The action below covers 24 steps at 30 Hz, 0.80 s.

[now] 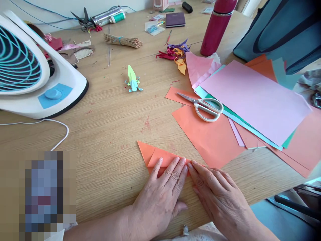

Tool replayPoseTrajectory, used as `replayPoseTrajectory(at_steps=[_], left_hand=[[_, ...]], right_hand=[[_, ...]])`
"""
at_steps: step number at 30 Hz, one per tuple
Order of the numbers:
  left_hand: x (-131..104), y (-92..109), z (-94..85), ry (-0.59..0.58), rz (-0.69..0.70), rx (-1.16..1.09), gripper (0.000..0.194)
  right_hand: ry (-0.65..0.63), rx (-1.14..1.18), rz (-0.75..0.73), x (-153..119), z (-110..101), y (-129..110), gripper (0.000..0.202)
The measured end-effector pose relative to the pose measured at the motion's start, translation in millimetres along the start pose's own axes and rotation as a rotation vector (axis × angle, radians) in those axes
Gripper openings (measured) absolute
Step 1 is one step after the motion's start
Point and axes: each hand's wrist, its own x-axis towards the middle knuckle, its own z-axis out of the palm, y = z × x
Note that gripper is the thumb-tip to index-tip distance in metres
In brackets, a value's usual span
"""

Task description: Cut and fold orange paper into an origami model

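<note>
Orange folded paper (145, 150) lies on the wooden table (105, 140) beneath both bare hands, the left hand (160, 194) spread flat, seemingly to steady it, while the right hand (215, 187) presses fingertips along its edge beside the left's fingers.

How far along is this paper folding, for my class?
Done: a green-and-blue figure looks finished, and small coloured paper pieces lie bunched together. In hand: the left hand and right hand press a partly folded orange strip. Left, probably: finishing that strip; the large orange sheet and pink sheet lie flat, though whether they're needed isn't shown.
</note>
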Motion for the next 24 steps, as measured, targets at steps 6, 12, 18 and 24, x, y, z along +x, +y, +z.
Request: replayPoseTrajectory(at_steps=[6,12,18,24], left_hand=[[-1.8,-1.7,0.0,-0.019,0.004,-0.027,0.078],[-3.2,-0.5,0.8,-0.040,-0.006,-0.040,0.075],[-3.0,-2.6,1.0,-0.043,-0.009,-0.061,0.078],[-3.3,-1.1,1.2,-0.038,-0.028,-0.049,0.075]], right_hand=[[0.001,-0.016,-0.002,0.0,2.9,0.2,0.053],[0.014,-0.002,-0.007,-1.1,4.1,1.4,0.050],[0.026,0.003,0.011,0.5,4.1,0.3,0.042],[0.003,0.004,0.014,-0.1,6.6,-3.6,0.035]])
